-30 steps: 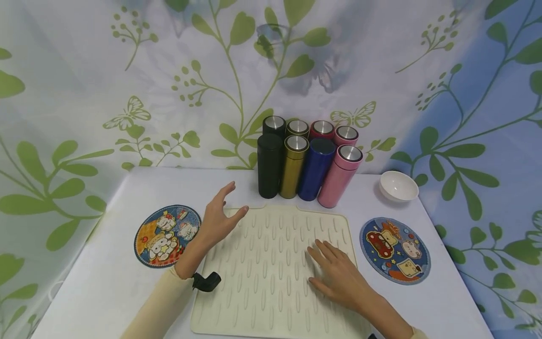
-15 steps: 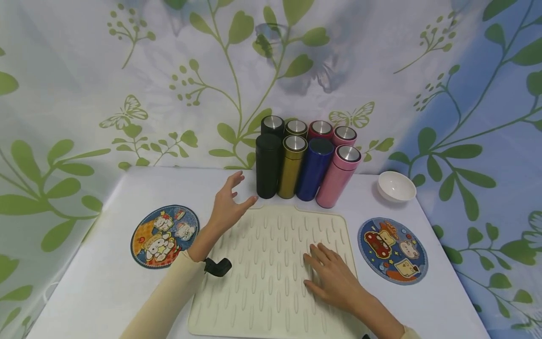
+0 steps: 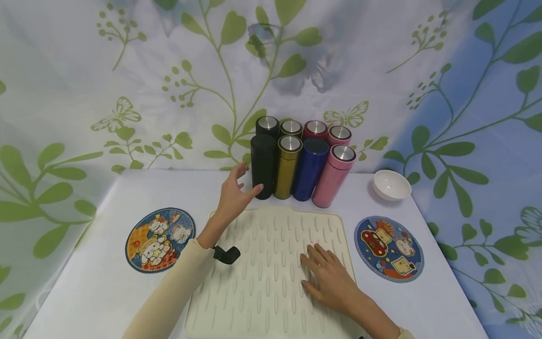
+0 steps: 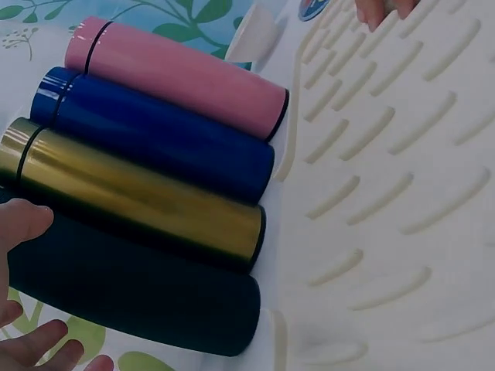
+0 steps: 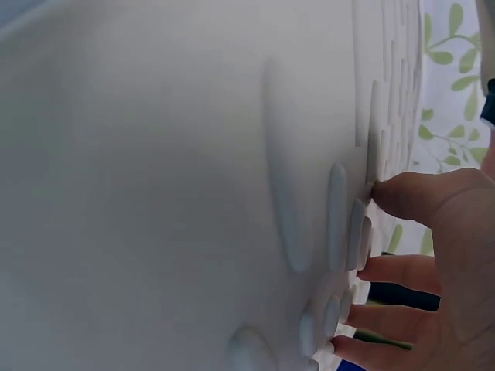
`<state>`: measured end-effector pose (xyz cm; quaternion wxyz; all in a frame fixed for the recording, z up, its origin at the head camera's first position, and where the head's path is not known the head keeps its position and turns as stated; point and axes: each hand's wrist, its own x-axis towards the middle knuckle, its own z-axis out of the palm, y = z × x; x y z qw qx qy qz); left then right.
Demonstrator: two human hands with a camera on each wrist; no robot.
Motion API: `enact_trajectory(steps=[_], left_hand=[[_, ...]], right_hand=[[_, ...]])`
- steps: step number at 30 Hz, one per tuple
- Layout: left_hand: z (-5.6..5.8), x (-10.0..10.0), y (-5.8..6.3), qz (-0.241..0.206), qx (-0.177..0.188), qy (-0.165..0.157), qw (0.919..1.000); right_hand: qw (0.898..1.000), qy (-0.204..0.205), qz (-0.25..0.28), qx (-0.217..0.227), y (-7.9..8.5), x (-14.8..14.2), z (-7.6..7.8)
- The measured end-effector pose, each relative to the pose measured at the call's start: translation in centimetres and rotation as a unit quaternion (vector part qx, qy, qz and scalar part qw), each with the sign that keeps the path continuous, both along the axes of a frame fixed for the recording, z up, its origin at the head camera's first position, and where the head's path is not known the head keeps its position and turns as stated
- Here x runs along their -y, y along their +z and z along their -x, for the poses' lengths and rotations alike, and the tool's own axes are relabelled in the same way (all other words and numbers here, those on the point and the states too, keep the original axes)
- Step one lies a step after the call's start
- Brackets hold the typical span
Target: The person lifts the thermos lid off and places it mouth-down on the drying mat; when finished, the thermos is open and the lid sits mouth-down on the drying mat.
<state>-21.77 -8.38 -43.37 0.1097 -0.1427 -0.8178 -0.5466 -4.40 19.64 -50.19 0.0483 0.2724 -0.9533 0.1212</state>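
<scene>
Free to pass left of the tall matte-black cylindrical flask (image 3: 263,165), around the bare left hand (image 3: 234,195). Barred right of it by the shiny gold cylindrical flask (image 3: 285,172), then by the glossy blue cylindrical flask (image 3: 309,174). Barred behind by silver-topped flasks (image 3: 315,128). Passable over the low-ridged cream mat (image 3: 271,263), left of the right hand (image 3: 332,280).

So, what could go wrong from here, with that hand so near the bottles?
The left hand is right by the front black bottle; a clumsy nudge might tip it into the gold bottle close beside it, perhaps toppling others. And if a bottle were stood on the ridged beige mat, the uneven surface might make it wobble.
</scene>
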Motion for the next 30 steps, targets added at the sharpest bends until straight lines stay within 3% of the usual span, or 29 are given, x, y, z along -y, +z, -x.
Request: enact_trajectory(steps=[8, 17, 25, 30], left_hand=[[2.1, -1.3, 1.2, 0.037, -0.01, 0.011, 0.9992], [3.0, -1.8, 1.6, 0.027, -0.006, 0.006, 0.9996], [3.6, -2.3, 1.9, 0.064, -0.008, 0.01, 0.9979], [4.0, -2.4, 1.6, 0.066, -0.012, 0.011, 0.9977]], right_hand=[[1.0, -0.008, 0.018, -0.016, -0.3, -0.1, -0.2], [0.999, -0.032, 0.028, 0.009, -0.3, 0.2, -0.3], [0.999, -0.027, 0.039, -0.002, -0.4, 0.1, -0.4], [0.999, -0.027, 0.036, 0.004, -0.4, 0.0, -0.3]])
